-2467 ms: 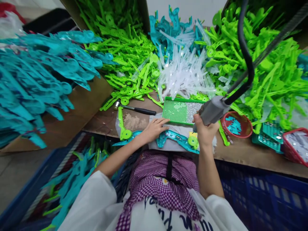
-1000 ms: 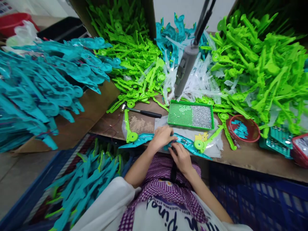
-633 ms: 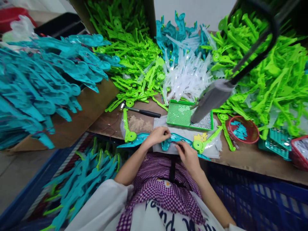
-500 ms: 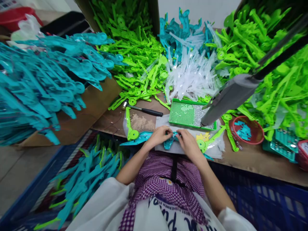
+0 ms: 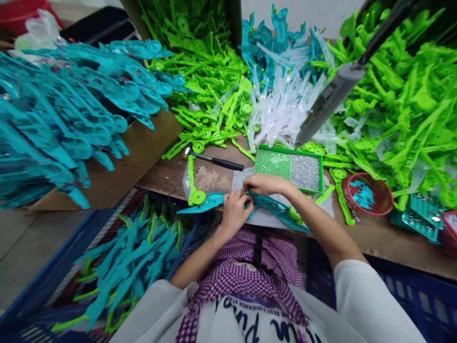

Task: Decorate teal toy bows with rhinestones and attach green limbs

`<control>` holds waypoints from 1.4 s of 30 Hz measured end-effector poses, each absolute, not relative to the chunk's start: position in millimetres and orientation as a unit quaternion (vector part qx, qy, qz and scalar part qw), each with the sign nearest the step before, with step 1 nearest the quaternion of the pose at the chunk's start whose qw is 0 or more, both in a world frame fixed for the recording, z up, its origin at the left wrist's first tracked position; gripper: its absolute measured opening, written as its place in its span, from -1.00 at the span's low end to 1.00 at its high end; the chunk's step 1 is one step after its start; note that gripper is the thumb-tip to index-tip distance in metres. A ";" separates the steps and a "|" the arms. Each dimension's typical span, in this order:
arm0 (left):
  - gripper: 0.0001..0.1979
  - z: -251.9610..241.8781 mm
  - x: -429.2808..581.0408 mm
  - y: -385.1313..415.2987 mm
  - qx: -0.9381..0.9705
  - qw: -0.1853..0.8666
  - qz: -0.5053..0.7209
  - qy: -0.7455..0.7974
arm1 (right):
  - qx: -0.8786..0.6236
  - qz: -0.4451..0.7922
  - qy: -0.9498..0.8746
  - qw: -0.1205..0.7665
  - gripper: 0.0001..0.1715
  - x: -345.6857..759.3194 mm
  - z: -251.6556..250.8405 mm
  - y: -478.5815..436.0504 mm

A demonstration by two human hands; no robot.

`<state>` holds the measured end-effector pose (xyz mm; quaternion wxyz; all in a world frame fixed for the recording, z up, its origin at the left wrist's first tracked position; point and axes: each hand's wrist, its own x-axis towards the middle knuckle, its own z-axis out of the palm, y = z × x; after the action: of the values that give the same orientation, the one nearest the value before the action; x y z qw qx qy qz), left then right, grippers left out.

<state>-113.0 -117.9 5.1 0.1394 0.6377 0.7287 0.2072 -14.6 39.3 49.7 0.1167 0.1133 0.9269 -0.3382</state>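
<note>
A long turquoise plastic shell (image 5: 273,206) lies across the table's near edge, with lime-green end pieces (image 5: 196,197) on it. My left hand (image 5: 236,209) is closed round the shell's middle from the near side. From above, my right hand (image 5: 266,185) reaches across with fingers pinched at the same spot, touching the left fingertips. What sits between the right fingers is hidden. Just beyond it is a green tray (image 5: 322,177), holding small silvery screws (image 5: 304,171) on its right side. A grey powered screwdriver (image 5: 326,102) hangs tip-down above, away from both hands.
A hammer (image 5: 217,162) lies left of the tray. On the right is a red bowl (image 5: 383,209) of small blue pieces. Piles of lime-green parts (image 5: 410,114), clear strips (image 5: 276,112) and turquoise shells (image 5: 71,105) surround the work spot. A blue crate (image 5: 53,267) stands below left.
My right hand has moved left and forward over the shell, up against my left hand. My left hand has shifted slightly left and down. The screwdriver has risen away from the tray.
</note>
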 end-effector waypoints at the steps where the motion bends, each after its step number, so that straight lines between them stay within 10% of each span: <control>1: -0.87 5.4 -113.2 -118.8 0.638 0.140 0.208 0.728 | 0.117 -0.338 0.927 0.111 -0.68 -14.3 50.7 38.2; 14: -0.90 4.5 -127.3 -109.4 0.630 0.238 0.218 0.707 | 0.203 -0.285 0.936 -0.044 -0.73 20.1 61.5 4.4; 30: -0.78 15.0 -134.8 -105.8 0.841 0.062 0.087 0.530 | 0.053 -0.334 0.927 0.163 -0.61 -48.4 44.2 45.7; 42: -0.89 50.9 -133.8 -49.9 0.756 0.297 -0.035 0.582 | 0.347 -0.406 0.810 -0.244 -0.74 50.1 45.1 -24.4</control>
<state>-133.8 -49.9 50.9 0.2967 0.7561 0.5823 -0.0349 50.1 -24.4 45.1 -0.2440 0.3471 0.8096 -0.4056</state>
